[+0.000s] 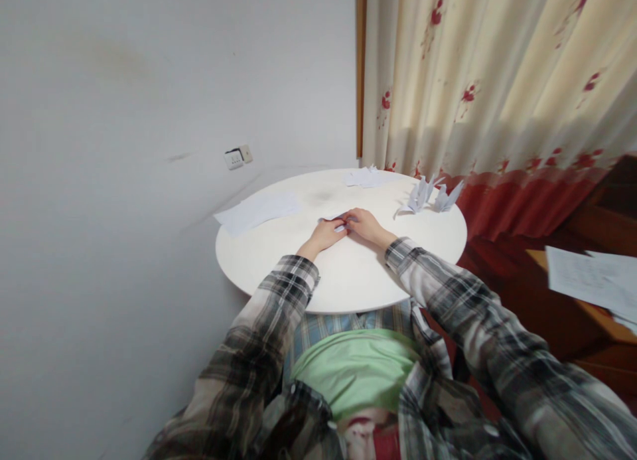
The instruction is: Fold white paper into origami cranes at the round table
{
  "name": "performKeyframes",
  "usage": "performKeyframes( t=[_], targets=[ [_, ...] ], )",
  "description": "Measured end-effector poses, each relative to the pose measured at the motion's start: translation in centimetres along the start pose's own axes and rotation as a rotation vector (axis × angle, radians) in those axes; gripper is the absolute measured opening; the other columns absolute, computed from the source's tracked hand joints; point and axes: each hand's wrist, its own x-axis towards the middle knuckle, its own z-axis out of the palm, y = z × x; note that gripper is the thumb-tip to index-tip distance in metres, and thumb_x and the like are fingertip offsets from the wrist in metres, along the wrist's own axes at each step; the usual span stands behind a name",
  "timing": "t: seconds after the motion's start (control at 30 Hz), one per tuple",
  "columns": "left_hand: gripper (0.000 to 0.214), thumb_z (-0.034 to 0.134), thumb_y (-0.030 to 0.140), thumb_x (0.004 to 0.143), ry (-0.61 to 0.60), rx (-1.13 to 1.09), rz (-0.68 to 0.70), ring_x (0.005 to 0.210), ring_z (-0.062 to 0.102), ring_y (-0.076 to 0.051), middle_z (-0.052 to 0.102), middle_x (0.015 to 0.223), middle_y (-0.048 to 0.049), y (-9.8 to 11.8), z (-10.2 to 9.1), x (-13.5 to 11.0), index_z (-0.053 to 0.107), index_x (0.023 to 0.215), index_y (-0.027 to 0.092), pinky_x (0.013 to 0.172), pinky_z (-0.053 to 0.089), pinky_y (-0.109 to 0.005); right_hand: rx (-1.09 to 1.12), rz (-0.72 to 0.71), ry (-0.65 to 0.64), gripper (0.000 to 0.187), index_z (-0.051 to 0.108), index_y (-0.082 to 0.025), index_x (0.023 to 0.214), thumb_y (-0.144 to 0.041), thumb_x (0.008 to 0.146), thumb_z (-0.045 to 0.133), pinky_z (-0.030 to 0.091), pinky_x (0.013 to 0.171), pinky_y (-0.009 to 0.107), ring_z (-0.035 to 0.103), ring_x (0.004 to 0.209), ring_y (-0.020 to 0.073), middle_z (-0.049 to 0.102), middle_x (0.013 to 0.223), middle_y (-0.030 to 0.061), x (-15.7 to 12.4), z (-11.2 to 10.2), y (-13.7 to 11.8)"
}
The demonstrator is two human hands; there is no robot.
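My left hand (pixel 326 234) and my right hand (pixel 365 225) meet near the middle of a round white table (pixel 279 261). Both press their fingertips on a small folded piece of white paper (pixel 334 216) that lies flat between them. Most of that paper is hidden under my fingers. Both arms wear plaid sleeves.
A stack of white sheets (pixel 259 211) lies at the table's left edge. Crumpled paper (pixel 365 176) sits at the far edge, and two folded paper cranes (pixel 430 196) stand at the right. A flowered curtain (pixel 497 81) hangs behind. More papers (pixel 592 277) rest on a wooden surface to the right.
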Motion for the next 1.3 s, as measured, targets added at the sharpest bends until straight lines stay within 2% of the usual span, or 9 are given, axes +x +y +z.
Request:
performKeyframes(
  t=[0.37,0.67,1.3],
  targets=[
    [0.031,0.052,0.035,0.080,0.000,-0.009,-0.007,0.102,0.060,-0.020,0.068,0.108,-0.0039,0.05,-0.03,0.03,0.066,0.104,0.021,0.095,0.042,-0.031,-0.010,0.000,-0.001,0.030,0.067,-0.016,0.096,-0.010,0.077,0.046,0.040,0.088,0.026,0.057,0.095,0.0166,0.067,0.101,0.0055,-0.09,-0.18,-0.15],
    [0.034,0.048,0.037,0.082,0.001,0.020,0.040,0.100,0.060,-0.019,0.068,0.107,-0.0053,-0.57,0.39,0.33,0.065,0.106,0.020,0.094,0.041,-0.031,-0.039,-0.028,-0.017,0.029,0.067,-0.014,0.097,-0.012,0.077,0.046,0.040,0.086,0.026,0.057,0.093,0.0174,0.067,0.099,0.0069,-0.01,-0.12,-0.07],
    [0.033,0.050,0.036,0.081,0.015,0.000,0.035,0.098,0.061,-0.019,0.068,0.107,-0.0056,-0.37,0.22,0.17,0.066,0.105,0.019,0.092,0.042,-0.030,-0.033,-0.021,0.000,0.030,0.067,-0.017,0.098,-0.011,0.078,0.045,0.040,0.089,0.026,0.057,0.095,0.0167,0.067,0.101,0.0056,0.02,0.10,0.16]
  ],
)
